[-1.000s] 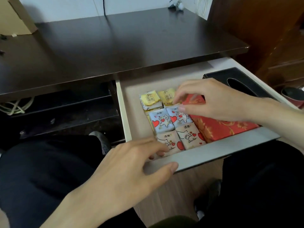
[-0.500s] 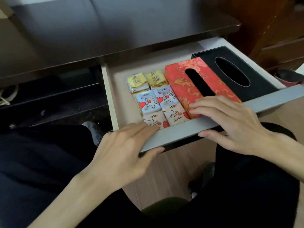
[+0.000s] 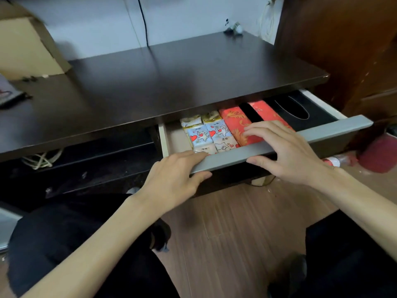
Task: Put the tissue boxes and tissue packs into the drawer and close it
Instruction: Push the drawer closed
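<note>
The drawer [image 3: 335,129] with a grey front stands partly open under the dark desk top [image 3: 171,82]. Inside lie several small tissue packs [image 3: 206,134] with cartoon prints at the left, a red patterned tissue box [image 3: 236,123] in the middle and a black tissue box [image 3: 300,110] at the right. The backs of the boxes are hidden under the desk top. My left hand [image 3: 174,179] grips the left part of the drawer front, fingers over its top edge, thumb below. My right hand [image 3: 285,151] grips the front further right the same way.
A cardboard box [image 3: 28,46] sits at the desk's back left and a small figurine [image 3: 233,29] at the back right. A dark wooden cabinet [image 3: 354,50] stands to the right. A red object [image 3: 380,155] and a bottle [image 3: 337,161] lie on the wooden floor.
The drawer has slid further in under the desk top, covering more of the boxes. My right hand left the red box and took hold of the drawer front; both hands moved forward with it.
</note>
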`<state>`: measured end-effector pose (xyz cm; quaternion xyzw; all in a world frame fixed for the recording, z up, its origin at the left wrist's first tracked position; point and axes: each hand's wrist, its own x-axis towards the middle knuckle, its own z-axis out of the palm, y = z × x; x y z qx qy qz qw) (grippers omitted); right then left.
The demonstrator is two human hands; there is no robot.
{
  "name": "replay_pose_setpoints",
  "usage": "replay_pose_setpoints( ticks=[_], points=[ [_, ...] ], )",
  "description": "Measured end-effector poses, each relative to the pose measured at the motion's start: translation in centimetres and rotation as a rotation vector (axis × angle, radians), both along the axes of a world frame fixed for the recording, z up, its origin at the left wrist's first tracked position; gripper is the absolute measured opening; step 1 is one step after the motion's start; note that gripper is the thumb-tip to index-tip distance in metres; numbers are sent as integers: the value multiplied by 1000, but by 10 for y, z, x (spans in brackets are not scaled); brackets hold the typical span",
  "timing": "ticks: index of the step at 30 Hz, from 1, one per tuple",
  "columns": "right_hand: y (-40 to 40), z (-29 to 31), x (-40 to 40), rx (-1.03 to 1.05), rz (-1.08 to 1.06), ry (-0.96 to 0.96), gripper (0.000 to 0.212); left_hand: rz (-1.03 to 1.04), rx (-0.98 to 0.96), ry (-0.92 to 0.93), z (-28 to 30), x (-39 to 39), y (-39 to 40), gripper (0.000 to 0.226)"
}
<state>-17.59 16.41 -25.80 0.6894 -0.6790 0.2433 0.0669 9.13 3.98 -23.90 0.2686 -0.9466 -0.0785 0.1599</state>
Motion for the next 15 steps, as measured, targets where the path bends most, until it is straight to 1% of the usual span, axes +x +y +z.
replay_pose_setpoints(
  ticks=[2, 5, 9, 11, 13, 14, 15],
  points=[
    [-9, 0, -2, -40, -5, -41, 56, 33, -7, 38, -3, -4, -9, 48],
    [-20, -2, -4, -106, 6, -97, 45, 96, -10, 88, -6, -10, -18, 48],
    [-17, -12, -10, -176, 38, -174, 27, 162, 87, 203, -5, -7, -22, 41],
    [-6, -17, -18, -230, 10, -207, 21, 175, 105, 265, -5, 1, -19, 34],
    [10, -22, -30, -324, -96, -230, 22, 220, 101, 371, -9, 16, -14, 28],
    [18, -26, -38, -376, -194, -249, 26, 266, 130, 463, -13, 23, -9, 29],
    [26, -29, -45, -419, -322, -279, 35, 329, 192, 573, -19, 31, -1, 33]
  ],
)
